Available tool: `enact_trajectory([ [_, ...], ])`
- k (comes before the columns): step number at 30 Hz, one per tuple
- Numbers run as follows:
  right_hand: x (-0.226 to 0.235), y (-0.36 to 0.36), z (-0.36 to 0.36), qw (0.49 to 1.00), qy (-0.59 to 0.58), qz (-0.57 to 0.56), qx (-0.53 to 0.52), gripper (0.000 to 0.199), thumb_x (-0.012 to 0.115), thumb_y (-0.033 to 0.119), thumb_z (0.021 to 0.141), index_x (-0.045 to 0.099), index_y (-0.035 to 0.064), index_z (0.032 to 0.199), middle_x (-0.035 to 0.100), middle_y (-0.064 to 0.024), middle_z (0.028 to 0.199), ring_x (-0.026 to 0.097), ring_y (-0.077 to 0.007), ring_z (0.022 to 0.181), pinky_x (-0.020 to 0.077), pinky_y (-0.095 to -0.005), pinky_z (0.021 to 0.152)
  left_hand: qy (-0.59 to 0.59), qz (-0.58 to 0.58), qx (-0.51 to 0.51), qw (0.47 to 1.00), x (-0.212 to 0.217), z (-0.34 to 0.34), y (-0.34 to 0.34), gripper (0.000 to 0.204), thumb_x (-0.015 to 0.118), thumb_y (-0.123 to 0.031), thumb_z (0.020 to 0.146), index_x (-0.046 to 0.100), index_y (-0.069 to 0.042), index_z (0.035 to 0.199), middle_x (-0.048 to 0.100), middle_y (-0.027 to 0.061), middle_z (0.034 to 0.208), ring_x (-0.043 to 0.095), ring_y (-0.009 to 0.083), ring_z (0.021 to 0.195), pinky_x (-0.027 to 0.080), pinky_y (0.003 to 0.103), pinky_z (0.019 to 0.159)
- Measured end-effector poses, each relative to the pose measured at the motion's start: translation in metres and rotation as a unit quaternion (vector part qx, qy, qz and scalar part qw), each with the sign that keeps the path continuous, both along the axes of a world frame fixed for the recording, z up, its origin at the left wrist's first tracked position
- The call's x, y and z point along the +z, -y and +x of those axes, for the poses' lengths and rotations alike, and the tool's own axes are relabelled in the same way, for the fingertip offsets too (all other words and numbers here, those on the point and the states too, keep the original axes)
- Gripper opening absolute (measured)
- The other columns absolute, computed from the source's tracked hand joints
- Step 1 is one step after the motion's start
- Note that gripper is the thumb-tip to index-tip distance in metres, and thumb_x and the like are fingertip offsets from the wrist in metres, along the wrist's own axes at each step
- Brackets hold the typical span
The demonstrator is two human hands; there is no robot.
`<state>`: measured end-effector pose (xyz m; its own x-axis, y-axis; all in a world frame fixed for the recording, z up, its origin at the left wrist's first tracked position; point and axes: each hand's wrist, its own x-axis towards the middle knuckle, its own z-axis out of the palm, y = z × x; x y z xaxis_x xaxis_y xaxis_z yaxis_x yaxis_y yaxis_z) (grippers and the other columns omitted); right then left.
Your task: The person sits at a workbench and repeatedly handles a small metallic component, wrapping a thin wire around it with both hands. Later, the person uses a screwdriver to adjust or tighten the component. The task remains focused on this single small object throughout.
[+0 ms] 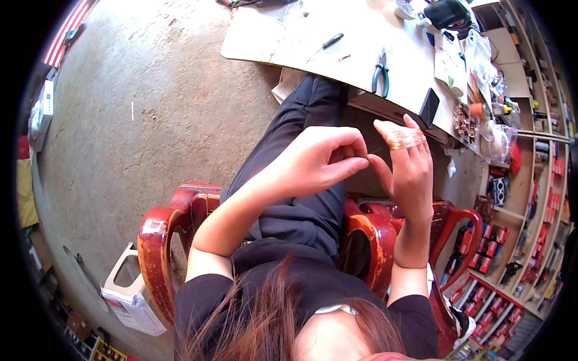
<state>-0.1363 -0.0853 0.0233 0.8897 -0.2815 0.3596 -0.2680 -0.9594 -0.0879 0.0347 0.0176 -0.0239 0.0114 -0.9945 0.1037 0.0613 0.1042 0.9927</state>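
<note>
Copper-coloured thin wire is looped in several turns around the fingers of my right hand. Those fingers point up and away from me, with the thumb stretched toward the left. My left hand is closed in a pinch, its thumb tip close to the right thumb. What the pinch holds, if anything, is too fine to make out. Both hands are raised above my lap, short of the white table. On that table lie pliers with dark green handles, a thin screwdriver and a black phone.
Plastic bags and a tray of small copper-coloured pieces crowd the table's right end. Shelves with many boxes line the right side. Red wooden chair arms flank me. A pale plastic bin stands at lower left.
</note>
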Motion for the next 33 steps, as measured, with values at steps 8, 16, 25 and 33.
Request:
enact_trajectory([
  [8, -0.011, -0.002, -0.013, 0.891, 0.026, 0.431, 0.143, 0.027, 0.069, 0.023, 0.079, 0.056, 0.0046, 0.063, 0.057, -0.0067, 0.062, 0.059, -0.0263, 0.062, 0.0477, -0.0338, 0.06, -0.037, -0.044, -0.008, 0.998, -0.005, 0.001, 0.004, 0.009, 0.065, -0.007, 0.088, 0.061, 0.001, 0.09, 0.059, 0.0025, 0.077, 0.057, 0.0092, 0.073, 0.046, 0.025, 0.067],
  [16, -0.005, -0.001, -0.01, 0.553, 0.264, 0.745, 0.264, 0.096, 0.023, 0.082, 0.083, 0.058, -0.0059, 0.098, 0.066, -0.0166, 0.084, 0.063, -0.0232, 0.071, 0.0431, -0.0427, 0.093, -0.011, -0.072, -0.082, 0.994, -0.005, 0.0, 0.004, 0.011, 0.057, -0.01, 0.094, 0.062, 0.0, 0.094, 0.062, 0.0064, 0.08, 0.06, 0.0146, 0.074, 0.048, 0.028, 0.07],
  [25, -0.003, -0.001, 0.004, 0.98, 0.078, 0.177, 0.046, 0.074, 0.044, 0.069, 0.087, 0.06, -0.0004, 0.108, 0.063, -0.0161, 0.108, 0.061, -0.0321, 0.105, 0.0373, -0.048, 0.105, 0.019, -0.028, -0.097, 0.995, 0.003, 0.002, 0.002, 0.017, 0.051, -0.013, 0.097, 0.062, 0.0, 0.096, 0.062, 0.0086, 0.082, 0.061, 0.0173, 0.076, 0.048, 0.029, 0.071],
  [33, -0.004, -0.01, -0.008, 0.759, 0.108, 0.635, 0.095, 0.056, 0.031, 0.047, 0.087, 0.049, 0.0045, 0.055, 0.052, -0.0067, 0.054, 0.054, -0.0219, 0.054, 0.0461, -0.0351, 0.064, -0.027, -0.053, -0.114, 0.992, -0.017, 0.003, 0.006, 0.037, 0.043, -0.029, 0.103, 0.06, 0.001, 0.09, 0.06, 0.0064, 0.081, 0.056, 0.0158, 0.077, 0.045, 0.029, 0.072],
])
